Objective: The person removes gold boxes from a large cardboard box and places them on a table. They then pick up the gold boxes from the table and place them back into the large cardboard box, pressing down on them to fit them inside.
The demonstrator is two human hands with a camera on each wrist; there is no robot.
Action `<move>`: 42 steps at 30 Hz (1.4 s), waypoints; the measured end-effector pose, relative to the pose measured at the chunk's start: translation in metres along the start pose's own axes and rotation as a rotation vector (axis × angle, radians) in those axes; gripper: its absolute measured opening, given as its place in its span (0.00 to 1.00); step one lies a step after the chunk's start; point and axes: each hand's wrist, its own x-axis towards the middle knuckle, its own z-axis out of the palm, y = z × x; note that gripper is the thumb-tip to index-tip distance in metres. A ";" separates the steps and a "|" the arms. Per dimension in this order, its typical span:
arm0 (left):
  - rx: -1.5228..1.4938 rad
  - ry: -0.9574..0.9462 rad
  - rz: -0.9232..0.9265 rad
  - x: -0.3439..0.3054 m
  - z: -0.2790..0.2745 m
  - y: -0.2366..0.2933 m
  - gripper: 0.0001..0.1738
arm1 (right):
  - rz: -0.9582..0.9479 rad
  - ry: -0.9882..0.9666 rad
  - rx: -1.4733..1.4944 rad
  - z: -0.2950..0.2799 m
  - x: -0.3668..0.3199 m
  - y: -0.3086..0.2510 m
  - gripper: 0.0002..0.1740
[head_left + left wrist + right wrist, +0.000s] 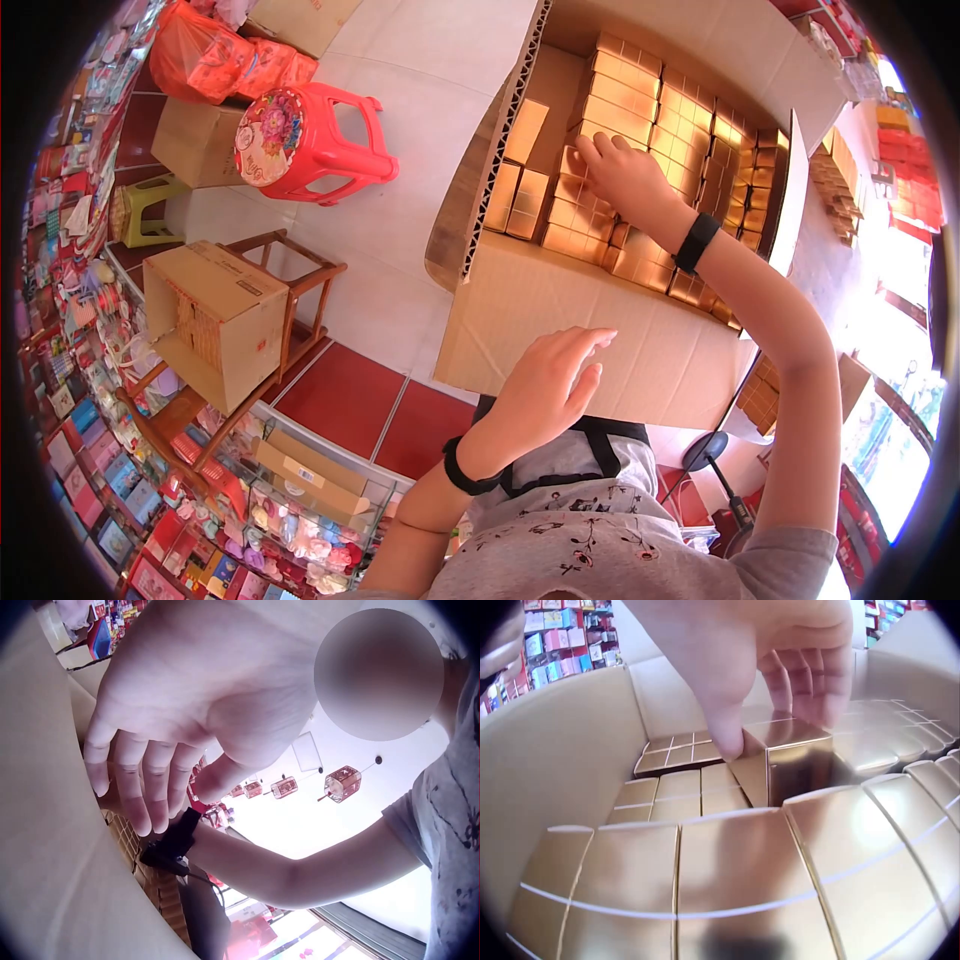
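Note:
My right hand [628, 178] reaches into a large cardboard carton [590, 310] packed with rows of small shiny gold boxes [685, 150]. In the right wrist view, its thumb presses one side of a gold box [799, 765] and the fingers reach over the far side. This box stands a little higher than the neighbouring boxes, some of which are banded by a thin white line. My left hand [535, 390] hovers over the carton's near flap, holding nothing. Its fingers are loosely bent in the left wrist view, with the palm showing.
Left of the carton stand a red plastic stool [340, 145] and a wooden chair [300, 290] bearing an opened cardboard box [220, 310]. Shelves of colourful goods [110, 460] line the left side. More gold boxes [835, 185] lie beyond the carton's right side.

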 end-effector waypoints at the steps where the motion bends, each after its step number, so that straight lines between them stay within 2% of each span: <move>1: -0.007 -0.004 -0.004 0.000 0.000 0.000 0.18 | 0.029 0.016 -0.065 0.004 -0.001 -0.001 0.22; 8: 0.000 -0.016 -0.015 0.000 0.001 -0.001 0.18 | 0.153 -0.063 -0.083 0.009 -0.001 -0.006 0.25; 11: -0.003 0.008 -0.010 0.002 0.000 -0.004 0.18 | 0.157 -0.144 -0.206 0.002 0.001 -0.011 0.26; 13: -0.008 0.024 -0.016 0.003 -0.001 -0.005 0.18 | -0.042 0.001 -0.049 0.000 0.006 -0.017 0.23; 14: -0.008 0.027 -0.017 0.004 -0.001 -0.006 0.18 | -0.044 0.001 -0.049 -0.003 0.011 -0.022 0.23; 16: -0.020 0.027 -0.021 0.006 -0.002 -0.005 0.18 | -0.486 -0.040 0.026 -0.012 0.021 -0.036 0.17; 17: -0.019 0.027 -0.020 0.006 -0.002 -0.004 0.18 | -0.486 -0.040 0.025 -0.008 0.026 -0.042 0.17; 19: 0.010 0.025 -0.024 0.008 -0.002 -0.002 0.18 | -0.605 0.057 -0.001 0.014 0.033 -0.053 0.14; 23: 0.098 0.046 0.014 0.007 -0.002 -0.002 0.17 | -0.723 0.053 -0.126 0.029 0.048 -0.059 0.13; 27: 0.047 0.067 0.020 0.006 -0.002 0.001 0.17 | -0.772 0.106 -0.199 0.026 0.047 -0.053 0.14; 29: 0.040 0.081 0.017 0.005 0.000 0.001 0.17 | -0.716 0.006 -0.179 0.027 0.049 -0.055 0.16; 34: 0.074 0.087 0.045 0.005 0.001 0.002 0.17 | -0.659 0.093 -0.126 0.031 0.046 -0.053 0.16; 37: 0.073 0.083 0.042 0.004 0.003 0.002 0.17 | -0.651 0.092 -0.235 0.033 0.048 -0.051 0.14; 42: 0.063 0.080 0.041 0.002 0.005 0.001 0.17 | -0.619 -0.075 -0.141 0.030 0.052 -0.051 0.16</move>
